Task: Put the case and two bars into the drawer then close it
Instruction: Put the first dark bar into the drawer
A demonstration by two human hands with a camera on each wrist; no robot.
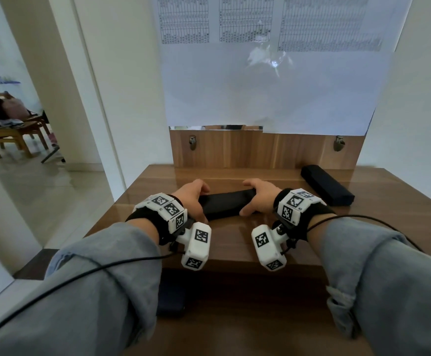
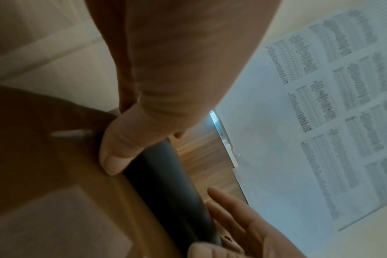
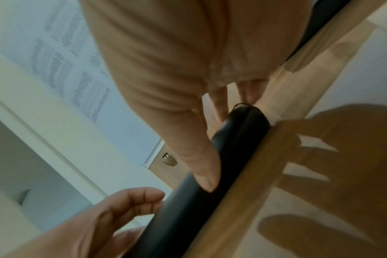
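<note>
A smooth black case point(image 1: 226, 204) with rounded edges lies across the middle of the wooden table top point(image 1: 158, 186). My left hand point(image 1: 196, 201) grips its left end, thumb point(image 2: 115, 153) on the near side and fingers over the far side. My right hand point(image 1: 251, 197) grips its right end the same way, thumb point(image 3: 199, 157) lying along the case point(image 3: 188, 209). Whether the case point(image 2: 166, 183) is off the surface I cannot tell. A black rectangular bar point(image 1: 327, 187) lies at the back right of the table. Below the front edge the drawer point(image 1: 235, 317) stands open with a dark blue object point(image 1: 170, 296) at its left.
A wooden back panel point(image 1: 260, 150) with two metal hooks rises behind the table, under printed sheets point(image 1: 260, 86) on the wall. A doorway on the left shows a wooden chair point(image 1: 11, 134). Cables run along both grey sleeves.
</note>
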